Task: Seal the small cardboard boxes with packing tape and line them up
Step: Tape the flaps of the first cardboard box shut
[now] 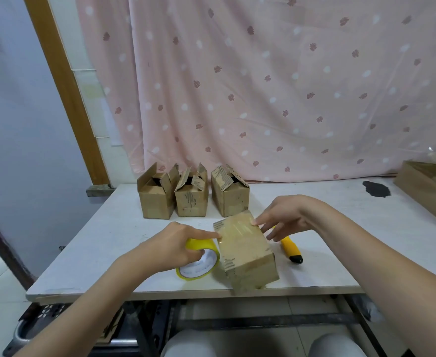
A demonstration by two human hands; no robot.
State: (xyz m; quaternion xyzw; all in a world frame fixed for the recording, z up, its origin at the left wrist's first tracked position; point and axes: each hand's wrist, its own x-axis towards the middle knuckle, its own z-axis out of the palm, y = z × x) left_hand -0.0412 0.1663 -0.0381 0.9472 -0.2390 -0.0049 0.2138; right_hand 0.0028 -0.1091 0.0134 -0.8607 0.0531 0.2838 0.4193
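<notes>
**Currently: taped box at front-centre, both hands on it**

Closed box (246, 249) lies on its side on the white surface (109, 233), near the front edge, angled, w/ clear tape across its top face. Left hand (174, 247) holds the yellow tape roll (199, 261): index finger straight, tip touching the box's far-left edge, other fingers curled round the roll. Roll sits just beside the box on its left, touching or nearly so, can't tell which. Right hand (285, 219) is over the box's far-right corner, fingers relaxed and spread, one fingertip on the corner, not gripping anything.

Yellow utility knife (290, 249) w/ black tip lies on the surface just right of the box, partly under the right hand.

Back of surface: 3 more boxes in a row, all w/ flaps up/unsealed: left box (156, 199), middle box (191, 200), right box (231, 198). Right one stands just behind the taped box.

Far right: bigger cardboard tray (417, 186), contents too blurry to tell, and a dark stain (376, 189) on the surface. Pink leaf-print curtain (263, 86) behind. Person's knees show below the surface edge.
</notes>
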